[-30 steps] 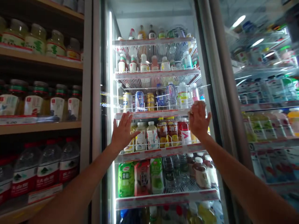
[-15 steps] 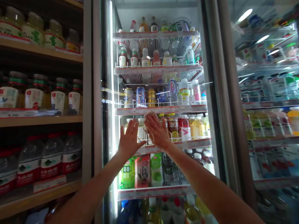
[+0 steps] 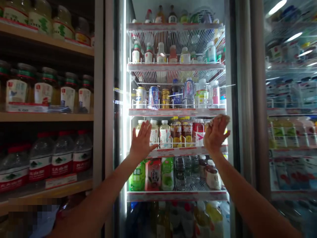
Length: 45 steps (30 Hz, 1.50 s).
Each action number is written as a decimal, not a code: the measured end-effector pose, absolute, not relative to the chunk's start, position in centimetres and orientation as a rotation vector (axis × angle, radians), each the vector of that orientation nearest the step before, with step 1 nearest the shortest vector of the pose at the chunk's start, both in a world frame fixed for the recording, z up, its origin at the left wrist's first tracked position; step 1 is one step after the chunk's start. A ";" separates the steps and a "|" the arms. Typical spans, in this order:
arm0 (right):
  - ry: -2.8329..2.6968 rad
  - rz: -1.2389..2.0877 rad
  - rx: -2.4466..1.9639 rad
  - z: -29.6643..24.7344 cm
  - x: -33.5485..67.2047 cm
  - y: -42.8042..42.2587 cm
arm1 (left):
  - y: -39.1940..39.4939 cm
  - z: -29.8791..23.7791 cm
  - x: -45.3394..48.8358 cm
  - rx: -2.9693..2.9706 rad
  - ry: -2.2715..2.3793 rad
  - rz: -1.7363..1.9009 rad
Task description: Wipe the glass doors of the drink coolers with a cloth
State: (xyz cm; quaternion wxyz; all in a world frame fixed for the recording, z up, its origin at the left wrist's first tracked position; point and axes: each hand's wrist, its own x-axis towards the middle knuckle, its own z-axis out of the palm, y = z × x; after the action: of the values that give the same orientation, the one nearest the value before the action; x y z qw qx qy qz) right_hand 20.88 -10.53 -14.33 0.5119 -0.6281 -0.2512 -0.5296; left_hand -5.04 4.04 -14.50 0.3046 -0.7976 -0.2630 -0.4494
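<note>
I face a lit drinks fridge with a glass door point(image 3: 231, 82). My left hand point(image 3: 142, 142) lies flat on the glass with its fingers spread, in front of the pale bottles on the middle shelf point(image 3: 178, 152). My right hand point(image 3: 214, 135) presses on the glass near the door's right edge, level with the same shelf. Its fingers curl over a small pale wad point(image 3: 223, 118), which looks like a cloth. Behind the glass stand rows of bottles and cans point(image 3: 158, 97) on wire shelves.
Wooden shelves at the left carry labelled jars point(image 3: 44, 93) and, lower down, large water bottles point(image 3: 59, 158). A second glass-door fridge point(image 3: 292, 105) full of drinks stands to the right. A grey pillar point(image 3: 100, 99) separates the shelves from the fridge.
My right hand has swept with the wad from the right edge to the middle beside my left hand, then back to the right edge. My left hand stayed flat on the glass.
</note>
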 end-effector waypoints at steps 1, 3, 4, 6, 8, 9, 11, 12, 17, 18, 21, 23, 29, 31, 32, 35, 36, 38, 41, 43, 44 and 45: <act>-0.710 -1.320 -1.506 -14.5 19.5 -9.7 | 4.0 -14.5 -5.0 -2.113 -0.694 -1.193; -1.005 -1.436 -1.482 -15.0 16.3 -7.8 | 3.9 -14.8 -5.0 -2.106 -0.682 -1.214; -1.158 -1.486 -1.461 -15.4 14.9 -7.0 | 3.8 -15.0 -4.9 -2.098 -0.671 -1.231; -1.410 -1.560 -1.406 -16.1 12.9 -5.9 | 3.6 -15.7 -4.5 -2.080 -0.643 -1.270; -1.535 -1.602 -1.368 -16.8 12.6 -5.9 | 3.3 -16.5 -4.1 -2.069 -0.622 -1.295; -1.543 -1.609 -1.371 -17.1 13.2 -6.4 | 3.2 -16.8 -3.9 -2.068 -0.619 -1.298; -1.429 -1.591 -1.419 -17.6 15.5 -7.8 | 3.1 -17.3 -3.6 -2.078 -0.618 -1.281; -1.334 -1.566 -1.455 -17.8 17.1 -8.8 | 3.0 -17.5 -3.5 -2.086 -0.623 -1.272; -0.751 -1.352 -1.566 -18.1 24.6 -13.1 | 3.1 -17.6 -3.4 -2.100 -0.652 -1.252; -0.641 -1.305 -1.563 -18.0 25.1 -13.3 | 3.2 -17.6 -3.3 -2.097 -0.655 -1.255; -0.554 -1.264 -1.545 -17.6 23.4 -12.0 | 3.3 -17.6 -3.2 -2.098 -0.650 -1.267; -0.768 -1.353 -1.534 -17.7 20.1 -10.0 | 3.3 -17.6 -3.2 -2.103 -0.646 -1.272; -1.520 -1.601 -1.387 -19.6 12.4 -6.1 | 3.3 -18.5 -3.5 -2.087 -0.644 -1.317; -1.526 -1.594 -1.401 -20.2 13.6 -6.9 | 3.5 -19.1 -3.8 -2.078 -0.658 -1.339; -1.470 -1.583 -1.416 -20.5 14.8 -7.7 | 3.6 -19.4 -4.0 -2.074 -0.664 -1.341; -1.159 -1.540 -1.467 -21.0 19.9 -10.3 | 3.7 -20.0 -4.3 -2.075 -0.676 -1.319; -1.041 -1.515 -1.492 -21.0 21.6 -11.1 | 3.8 -20.0 -4.3 -2.078 -0.683 -1.310; -0.795 -1.429 -1.543 -21.0 24.2 -12.3 | 3.7 -20.0 -4.3 -2.081 -0.697 -1.303; -0.518 -1.298 -1.570 -20.6 25.0 -12.3 | 3.7 -19.9 -4.2 -2.083 -0.698 -1.306; -0.530 -1.311 -1.551 -20.3 23.2 -11.1 | 3.8 -19.9 -4.1 -2.079 -0.677 -1.318; -0.607 -1.354 -1.535 -20.1 21.7 -10.2 | 3.8 -20.0 -4.1 -2.075 -0.666 -1.326; -0.729 -1.408 -1.517 -20.0 20.0 -9.3 | 3.9 -20.0 -4.1 -2.068 -0.652 -1.334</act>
State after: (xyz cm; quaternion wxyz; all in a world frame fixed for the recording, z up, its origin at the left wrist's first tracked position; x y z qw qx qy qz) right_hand 20.02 -9.27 -20.01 0.4561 -0.6151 -0.2957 -0.5711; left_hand -4.07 3.93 -20.02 0.2937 -0.7764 -0.2450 -0.5009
